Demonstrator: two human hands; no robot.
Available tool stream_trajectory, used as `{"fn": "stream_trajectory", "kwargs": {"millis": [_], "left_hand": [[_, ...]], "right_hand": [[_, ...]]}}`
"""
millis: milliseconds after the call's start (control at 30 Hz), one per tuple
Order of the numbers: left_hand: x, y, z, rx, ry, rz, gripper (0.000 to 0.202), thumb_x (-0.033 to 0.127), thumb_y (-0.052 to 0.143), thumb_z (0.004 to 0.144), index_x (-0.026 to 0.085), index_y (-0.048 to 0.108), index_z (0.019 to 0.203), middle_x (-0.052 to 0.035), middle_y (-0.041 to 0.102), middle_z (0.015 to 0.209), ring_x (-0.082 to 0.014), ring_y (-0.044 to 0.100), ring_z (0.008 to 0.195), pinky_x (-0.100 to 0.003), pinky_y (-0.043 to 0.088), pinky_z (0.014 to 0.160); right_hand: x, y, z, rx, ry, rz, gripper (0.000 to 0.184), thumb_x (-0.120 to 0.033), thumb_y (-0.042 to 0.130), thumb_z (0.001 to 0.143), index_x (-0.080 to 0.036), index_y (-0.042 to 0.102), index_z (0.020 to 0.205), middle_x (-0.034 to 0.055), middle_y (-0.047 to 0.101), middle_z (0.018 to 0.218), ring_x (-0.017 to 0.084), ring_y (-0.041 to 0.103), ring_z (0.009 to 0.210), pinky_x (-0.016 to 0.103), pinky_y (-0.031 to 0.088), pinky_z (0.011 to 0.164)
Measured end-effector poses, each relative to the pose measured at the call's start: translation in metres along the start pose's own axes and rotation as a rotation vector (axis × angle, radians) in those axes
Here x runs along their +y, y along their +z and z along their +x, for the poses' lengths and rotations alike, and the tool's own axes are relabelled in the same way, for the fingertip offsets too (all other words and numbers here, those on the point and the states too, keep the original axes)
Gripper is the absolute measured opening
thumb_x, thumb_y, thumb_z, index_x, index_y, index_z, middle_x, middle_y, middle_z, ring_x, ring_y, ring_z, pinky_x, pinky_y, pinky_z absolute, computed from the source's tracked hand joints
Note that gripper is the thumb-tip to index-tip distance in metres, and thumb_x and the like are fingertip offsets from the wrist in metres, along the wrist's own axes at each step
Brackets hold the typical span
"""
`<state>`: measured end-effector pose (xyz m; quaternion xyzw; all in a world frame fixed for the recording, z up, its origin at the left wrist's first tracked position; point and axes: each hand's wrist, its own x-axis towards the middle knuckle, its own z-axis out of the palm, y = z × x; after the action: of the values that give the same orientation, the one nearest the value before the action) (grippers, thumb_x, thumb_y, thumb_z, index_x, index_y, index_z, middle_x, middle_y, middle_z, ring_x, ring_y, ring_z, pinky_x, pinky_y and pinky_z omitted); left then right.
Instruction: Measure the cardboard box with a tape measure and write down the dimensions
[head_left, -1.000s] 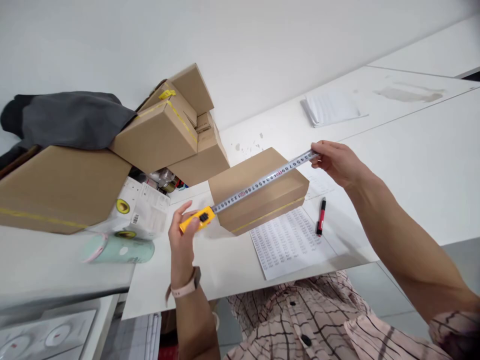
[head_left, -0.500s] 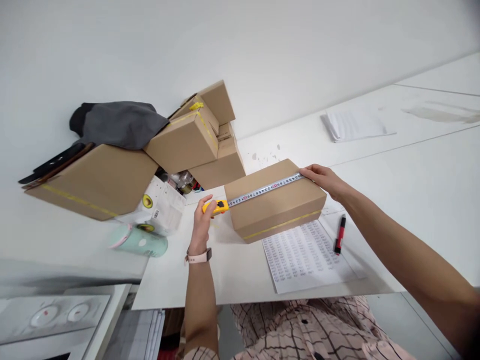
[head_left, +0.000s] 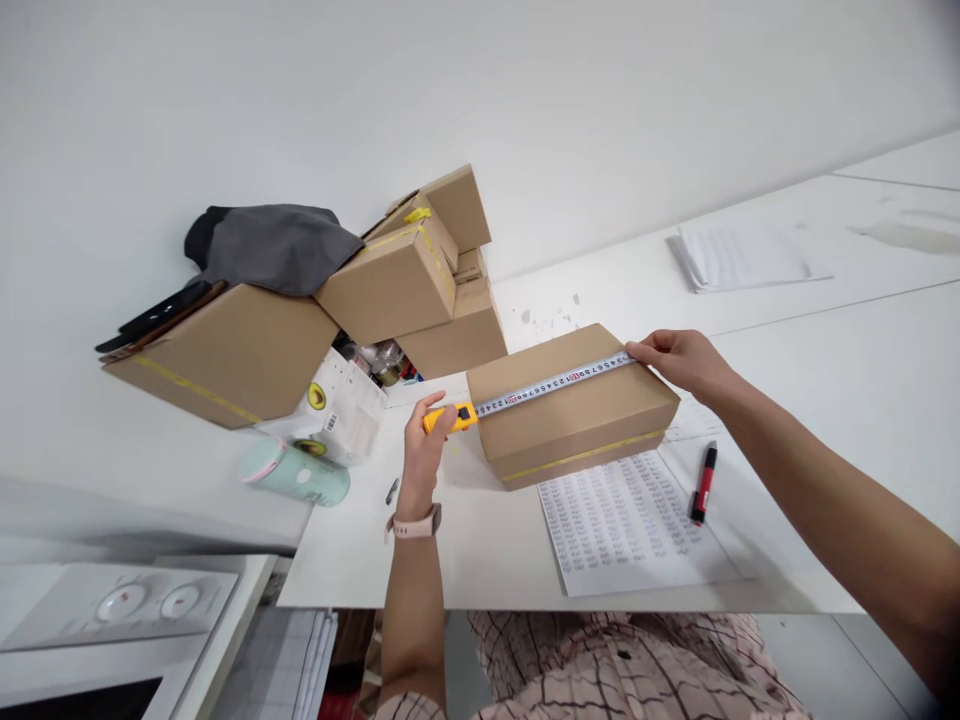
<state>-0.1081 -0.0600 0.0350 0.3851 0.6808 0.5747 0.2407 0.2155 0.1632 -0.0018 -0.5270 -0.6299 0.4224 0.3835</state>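
A closed cardboard box with a yellow strip along its near side lies on the white table. Across its top stretches the blade of a yellow tape measure. My left hand grips the tape measure's case just off the box's left end, thumb on top. At the right end, my right hand pinches the tip of the blade against the box's edge. A printed sheet lies partly under the box's near side. Right of the sheet is a red and black marker.
Stacked cardboard boxes stand at the back left, with a grey cloth on top. A mint green bottle lies beside a white avocado-print carton. A stack of papers sits at the back right. Below left is a white appliance with dials.
The view has shifted, so everything appears slightly further right. Both hands keep their hold on the tape measure, still stretched along the box. A small dark object now shows beside my left wrist.
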Motion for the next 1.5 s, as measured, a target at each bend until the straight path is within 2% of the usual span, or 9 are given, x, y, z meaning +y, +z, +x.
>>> {"fn": "stream_trajectory", "kwargs": {"millis": [100, 167, 300, 500, 1033, 1167, 1267, 1367, 1500], "left_hand": [[0.009, 0.0, -0.038, -0.161, -0.014, -0.059, 0.068, 0.054, 0.083, 0.073, 0.022, 0.064, 0.13, -0.0062, 0.065, 0.109, -0.0189, 0.064, 0.092, -0.025, 0.05, 0.072], [0.009, 0.011, -0.07, -0.444, -0.138, -0.144, 0.074, 0.053, 0.086, 0.072, 0.024, 0.06, 0.135, -0.0079, 0.063, 0.116, -0.0195, 0.065, 0.089, -0.026, 0.051, 0.066], [-0.001, 0.069, -0.126, -0.92, -0.46, -0.46, 0.087, 0.039, 0.098, 0.055, 0.022, 0.059, 0.13, -0.0089, 0.066, 0.114, -0.0206, 0.067, 0.091, -0.029, 0.054, 0.074], [0.014, 0.14, -0.134, -0.759, -0.484, -0.79, 0.076, 0.046, 0.095, 0.056, 0.019, 0.054, 0.114, -0.0032, 0.066, 0.095, -0.0206, 0.071, 0.077, -0.033, 0.057, 0.071], [0.019, 0.156, -0.136, -0.682, -0.491, -0.817, 0.073, 0.056, 0.088, 0.061, 0.017, 0.054, 0.113, -0.0081, 0.068, 0.098, -0.0292, 0.074, 0.084, -0.046, 0.062, 0.078], [0.022, 0.141, -0.135, -0.672, -0.455, -0.772, 0.066, 0.055, 0.087, 0.063, 0.017, 0.058, 0.107, -0.0063, 0.067, 0.094, -0.026, 0.072, 0.082, -0.043, 0.061, 0.079], [0.017, 0.108, -0.145, -0.586, -0.336, -0.715, 0.072, 0.045, 0.093, 0.059, 0.02, 0.06, 0.117, -0.0061, 0.067, 0.102, -0.0235, 0.07, 0.087, -0.036, 0.059, 0.081], [0.002, 0.069, -0.157, -0.373, -0.178, -0.539, 0.087, 0.04, 0.092, 0.063, 0.024, 0.05, 0.138, -0.0066, 0.069, 0.103, -0.0236, 0.069, 0.092, -0.033, 0.058, 0.081], [-0.025, 0.042, -0.156, -0.076, -0.152, -0.373, 0.085, 0.048, 0.088, 0.068, 0.024, 0.049, 0.139, -0.0084, 0.068, 0.111, -0.0256, 0.069, 0.099, -0.033, 0.059, 0.083]], "right_hand": [[-0.016, -0.013, 0.003, 0.03, -0.098, 0.091, 0.041, -0.062, 0.077, 0.071, -0.022, 0.067, 0.07, 0.0054, 0.069, 0.077, 0.019, 0.057, 0.075, 0.033, 0.045, 0.066], [-0.032, -0.014, 0.006, 0.018, -0.152, 0.12, 0.039, -0.061, 0.074, 0.075, -0.023, 0.068, 0.077, 0.0059, 0.071, 0.087, 0.02, 0.058, 0.083, 0.034, 0.046, 0.072], [-0.067, 0.012, 0.017, -0.305, -0.239, -0.049, 0.039, -0.06, 0.07, 0.08, -0.022, 0.068, 0.081, 0.0071, 0.072, 0.092, 0.023, 0.061, 0.084, 0.037, 0.047, 0.076], [-0.088, 0.067, 0.054, -0.485, -0.359, -0.323, 0.036, -0.055, 0.062, 0.085, -0.019, 0.064, 0.077, 0.0071, 0.069, 0.082, 0.022, 0.059, 0.081, 0.035, 0.045, 0.078], [-0.053, 0.078, 0.071, -0.571, -0.339, -0.288, 0.055, -0.074, 0.066, 0.071, -0.019, 0.068, 0.068, 0.0043, 0.068, 0.074, 0.023, 0.06, 0.078, 0.035, 0.044, 0.075], [-0.061, 0.064, 0.063, -0.554, -0.335, -0.183, 0.058, -0.076, 0.066, 0.075, -0.018, 0.072, 0.076, 0.0065, 0.072, 0.084, 0.025, 0.062, 0.085, 0.035, 0.047, 0.079], [-0.056, 0.031, 0.05, -0.322, -0.333, 0.033, 0.057, -0.073, 0.059, 0.086, -0.021, 0.076, 0.101, 0.0094, 0.074, 0.109, 0.025, 0.064, 0.102, 0.037, 0.049, 0.092], [-0.031, -0.008, 0.024, -0.06, -0.263, 0.057, 0.062, -0.075, 0.048, 0.092, -0.023, 0.076, 0.11, 0.0106, 0.073, 0.102, 0.025, 0.066, 0.1, 0.04, 0.051, 0.095], [0.017, -0.029, -0.023, -0.098, -0.131, -0.049, 0.074, -0.079, 0.036, 0.093, -0.023, 0.07, 0.127, 0.0072, 0.069, 0.084, 0.025, 0.065, 0.084, 0.042, 0.055, 0.086]]}}
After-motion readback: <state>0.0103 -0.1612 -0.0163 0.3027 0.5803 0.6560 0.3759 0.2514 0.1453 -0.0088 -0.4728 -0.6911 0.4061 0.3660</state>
